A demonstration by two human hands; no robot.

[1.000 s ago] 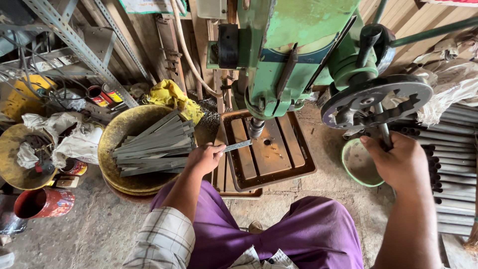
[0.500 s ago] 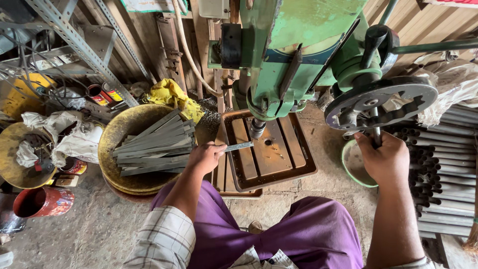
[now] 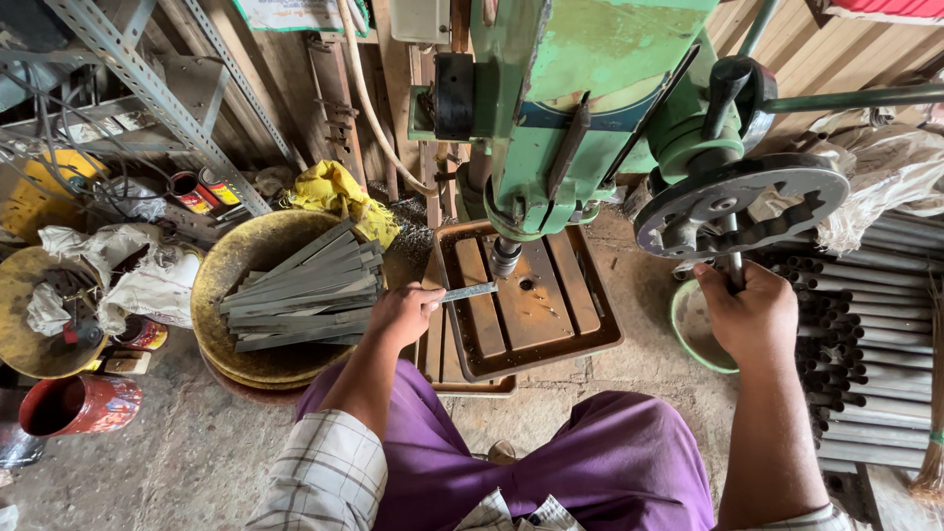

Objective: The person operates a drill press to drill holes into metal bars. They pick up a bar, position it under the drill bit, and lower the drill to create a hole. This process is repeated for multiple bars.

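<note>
My left hand (image 3: pixel 401 315) grips a flat grey metal strip (image 3: pixel 470 292) and holds its free end on the brown slotted drill table (image 3: pixel 565 320), just under the drill bit (image 3: pixel 504 258) of a green drill press (image 3: pixel 575 108). My right hand (image 3: pixel 749 313) is closed around the handle (image 3: pixel 733 264) of the press's dark feed wheel (image 3: pixel 747 202), low at the wheel's underside. To the left of my left hand, a round yellow pan (image 3: pixel 231 285) holds a pile of several similar metal strips (image 3: pixel 300 285).
A green bowl (image 3: pixel 688 329) sits under my right hand. Stacked metal tubes (image 3: pixel 870 334) lie at the right. Left side: a red can (image 3: pixel 79 405), cloth-filled pan (image 3: pixel 39 315), yellow rag (image 3: pixel 339 192) and a slanted steel rack (image 3: pixel 157 93). My purple-clad legs (image 3: pixel 511 462) fill the bottom.
My right hand has swung the wheel handle downward and toward me. The left hand keeps the strip at the same spot under the bit.
</note>
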